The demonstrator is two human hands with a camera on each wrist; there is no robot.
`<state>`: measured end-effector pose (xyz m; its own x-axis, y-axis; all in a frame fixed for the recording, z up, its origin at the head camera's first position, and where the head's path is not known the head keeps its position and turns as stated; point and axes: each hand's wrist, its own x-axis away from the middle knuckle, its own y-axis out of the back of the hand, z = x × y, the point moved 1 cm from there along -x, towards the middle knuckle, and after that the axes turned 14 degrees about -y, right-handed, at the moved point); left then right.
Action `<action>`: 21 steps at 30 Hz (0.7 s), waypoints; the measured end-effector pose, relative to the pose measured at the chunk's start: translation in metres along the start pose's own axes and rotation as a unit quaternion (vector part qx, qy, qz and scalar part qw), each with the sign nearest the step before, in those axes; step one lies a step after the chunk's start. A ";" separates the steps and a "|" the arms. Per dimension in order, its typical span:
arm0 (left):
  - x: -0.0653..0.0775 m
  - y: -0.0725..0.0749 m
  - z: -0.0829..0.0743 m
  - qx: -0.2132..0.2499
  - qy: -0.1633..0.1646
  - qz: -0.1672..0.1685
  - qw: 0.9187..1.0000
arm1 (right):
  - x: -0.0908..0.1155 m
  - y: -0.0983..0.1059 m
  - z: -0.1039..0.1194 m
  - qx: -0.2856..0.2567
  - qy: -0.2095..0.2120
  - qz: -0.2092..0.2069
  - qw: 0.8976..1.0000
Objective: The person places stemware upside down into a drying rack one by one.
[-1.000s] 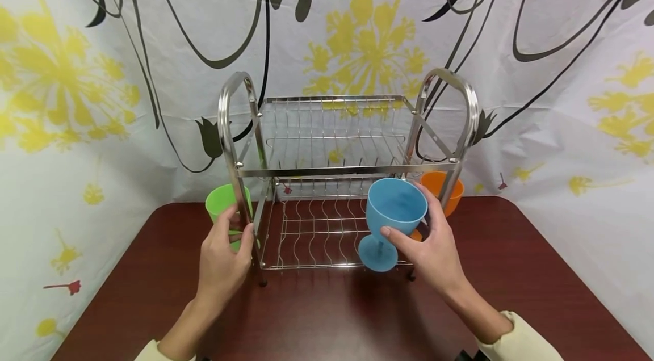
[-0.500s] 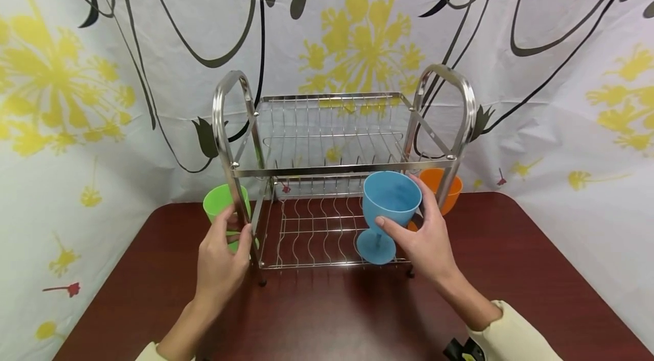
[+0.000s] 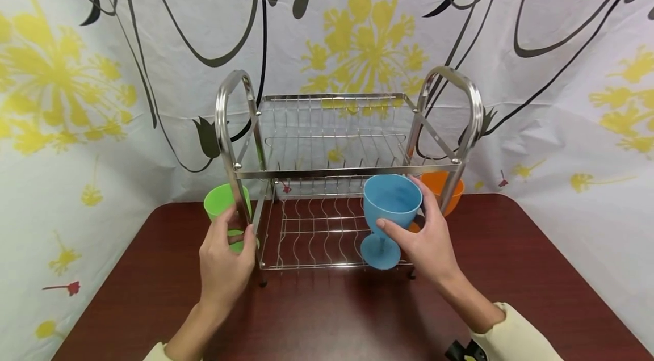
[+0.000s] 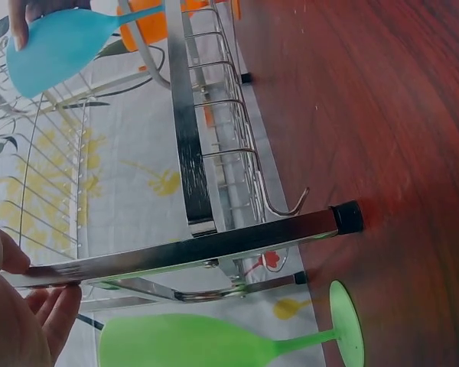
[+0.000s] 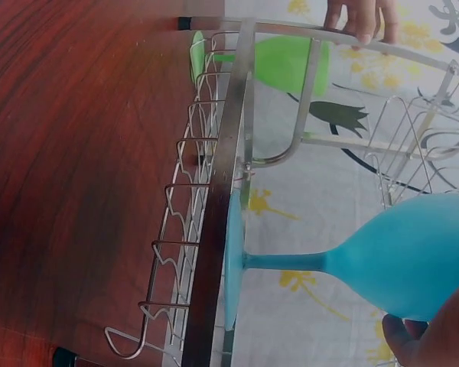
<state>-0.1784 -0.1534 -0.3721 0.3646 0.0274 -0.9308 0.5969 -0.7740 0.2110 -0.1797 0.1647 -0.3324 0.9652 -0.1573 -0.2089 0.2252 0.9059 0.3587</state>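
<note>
A two-tier metal dish rack (image 3: 322, 170) stands on the table. My left hand (image 3: 227, 256) grips its front left post, thumb on one side and fingers on the other, as the left wrist view shows. With my right hand (image 3: 426, 242) I hold a blue plastic goblet (image 3: 392, 202) by its bowl, nearly upright, below the upper tier's front bar. The goblet's foot (image 5: 232, 264) is at the lower tier's front rail near the right; whether it rests there I cannot tell. The far side of the bowl hides some of my right fingers.
A green goblet (image 3: 219, 200) stands on the table outside the rack's left side, partly behind my left hand. Outside the right side is an orange goblet (image 3: 452, 193), partly covered by the post and my right hand. A patterned cloth (image 3: 557, 139) hangs behind the table (image 3: 306, 321).
Over the second, my right hand and the blue goblet shift slightly left, rise a little, then sink slightly, the goblet ending more upright. My left hand keeps its grip on the post.
</note>
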 end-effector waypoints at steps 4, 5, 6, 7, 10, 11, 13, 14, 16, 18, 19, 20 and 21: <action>-0.001 -0.002 -0.003 0.000 -0.012 -0.025 1.000 | 0.000 0.000 0.001 0.006 0.000 0.006 1.000; -0.001 -0.003 -0.004 -0.002 -0.016 -0.034 0.999 | 0.000 0.000 0.002 0.007 0.001 0.009 1.000; -0.001 -0.004 -0.005 -0.005 -0.018 -0.042 0.999 | 0.000 0.000 0.003 0.008 0.001 0.012 1.000; 0.000 -0.004 -0.007 -0.007 -0.021 -0.049 0.999 | 0.000 0.000 0.003 0.010 0.000 0.015 1.000; 0.001 -0.004 -0.013 -0.016 -0.036 -0.076 0.996 | 0.001 -0.001 0.006 0.014 -0.001 0.021 1.000; 0.001 -0.005 -0.015 -0.019 -0.044 -0.083 0.995 | 0.001 -0.001 0.007 0.015 -0.001 0.024 1.000; 0.001 -0.006 -0.019 -0.022 -0.065 -0.093 0.993 | 0.000 -0.001 0.009 0.019 -0.002 0.027 0.999; 0.000 -0.007 -0.022 -0.023 -0.078 -0.096 0.992 | 0.000 -0.001 0.009 0.020 -0.001 0.028 0.999; -0.002 -0.010 -0.026 -0.023 -0.108 -0.093 0.989 | 0.000 -0.001 0.010 0.023 0.001 0.027 0.999; -0.004 -0.013 -0.028 -0.016 -0.132 -0.084 0.988 | 0.000 0.000 0.009 0.028 0.009 0.020 0.999; -0.005 -0.015 -0.028 -0.013 -0.141 -0.077 0.987 | 0.001 0.000 0.009 0.030 0.016 0.017 0.999; -0.005 -0.017 -0.028 -0.009 -0.147 -0.068 0.987 | 0.001 -0.001 0.009 0.033 0.024 0.013 0.999; -0.006 -0.019 -0.028 -0.004 -0.149 -0.058 0.987 | 0.001 -0.001 0.009 0.036 0.031 0.011 0.999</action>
<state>-0.1714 -0.1215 -0.3622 0.0681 -0.0736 -0.9950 0.6279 -0.7719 0.1000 -0.1778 0.1599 -0.3251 0.9603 -0.1106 -0.2560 0.2152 0.8778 0.4280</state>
